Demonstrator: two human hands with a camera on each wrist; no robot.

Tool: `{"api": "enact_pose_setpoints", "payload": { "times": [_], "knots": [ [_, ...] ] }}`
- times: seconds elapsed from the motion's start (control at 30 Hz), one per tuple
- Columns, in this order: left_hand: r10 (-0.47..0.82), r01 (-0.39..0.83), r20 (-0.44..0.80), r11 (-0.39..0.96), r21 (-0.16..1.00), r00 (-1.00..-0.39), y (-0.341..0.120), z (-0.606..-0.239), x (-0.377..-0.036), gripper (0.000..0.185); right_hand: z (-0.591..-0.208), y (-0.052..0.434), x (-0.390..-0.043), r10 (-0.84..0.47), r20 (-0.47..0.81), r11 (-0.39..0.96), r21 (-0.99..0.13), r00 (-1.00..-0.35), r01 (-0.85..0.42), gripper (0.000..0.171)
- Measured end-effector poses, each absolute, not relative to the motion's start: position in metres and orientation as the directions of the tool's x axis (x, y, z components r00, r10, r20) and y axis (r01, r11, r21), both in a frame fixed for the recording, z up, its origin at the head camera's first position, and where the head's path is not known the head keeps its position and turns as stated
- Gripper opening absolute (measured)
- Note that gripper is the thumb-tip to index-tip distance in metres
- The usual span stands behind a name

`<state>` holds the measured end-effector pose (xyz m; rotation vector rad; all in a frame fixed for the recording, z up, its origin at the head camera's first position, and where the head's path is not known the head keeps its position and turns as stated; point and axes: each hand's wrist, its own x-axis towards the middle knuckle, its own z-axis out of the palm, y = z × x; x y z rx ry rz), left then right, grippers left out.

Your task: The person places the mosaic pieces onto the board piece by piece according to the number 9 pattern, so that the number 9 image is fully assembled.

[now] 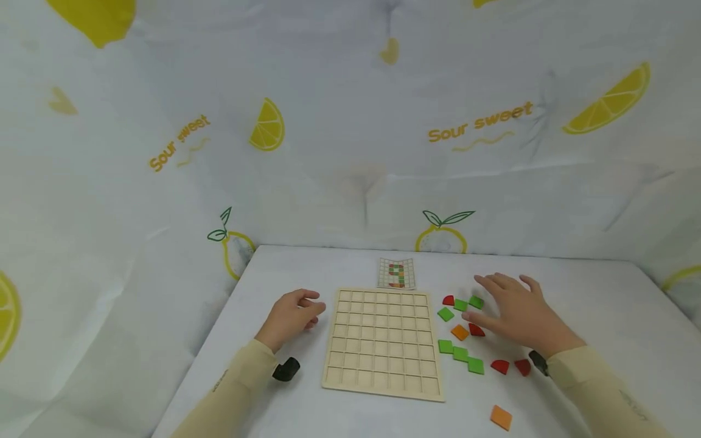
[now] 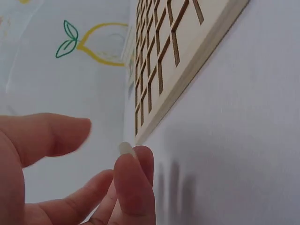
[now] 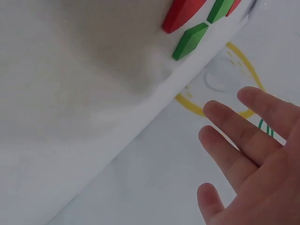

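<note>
Now the right hand (image 1: 515, 313) hovers flat over the loose coloured tiles (image 1: 462, 331) scattered on the white tabletop (image 1: 602, 304), its fingers straight and spread, its grip around nothing; whether the fingertips touch a tile cannot be told. Those tiles, green, red and orange, lie just beside the right edge of the wooden grid board (image 1: 381, 342). At the board's left edge, the left hand (image 1: 290, 317) rests on the tabletop with loosely curled fingers (image 2: 133, 183), holding nothing. Behind the board lies a small pattern card (image 1: 397, 273). One orange tile (image 1: 501, 417) sits apart, nearer the person.
</note>
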<state>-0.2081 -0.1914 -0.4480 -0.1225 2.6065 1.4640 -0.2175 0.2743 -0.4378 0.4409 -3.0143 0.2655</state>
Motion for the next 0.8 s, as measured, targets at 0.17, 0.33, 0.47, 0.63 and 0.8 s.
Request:
{"api": "enact_pose_setpoints", "payload": {
  "times": [0.17,0.33,0.47,0.63,0.8],
  "knots": [
    [0.007,-0.179,-0.209,0.487,0.855,-0.978,-0.176,-0.455,-0.209,0.043,-0.443,0.253,-0.235,-0.329,0.105,0.923,-0.172,-0.938,-0.343,0.076],
    [-0.006,-0.208,-0.232,0.468,0.859,-0.973,-0.168,-0.458,-0.211,0.042,-0.444,0.243,-0.247,-0.368,0.083,0.907,-0.189,-0.926,-0.377,0.054],
    [-0.022,-0.223,-0.242,0.47,0.854,-0.97,-0.163,-0.46,-0.213,0.038,-0.444,0.238,-0.253,-0.38,0.063,0.901,-0.201,-0.923,-0.385,0.04],
    [-0.034,-0.22,-0.232,0.467,0.856,-0.972,-0.163,-0.465,-0.213,0.033,-0.448,0.236,-0.259,-0.398,0.05,0.897,-0.185,-0.916,-0.4,0.032],
    [-0.031,-0.196,-0.204,0.448,0.872,-0.978,-0.168,-0.468,-0.214,0.027,-0.449,0.234,-0.263,-0.391,0.054,0.899,-0.19,-0.919,-0.394,0.024]
  ]
}}
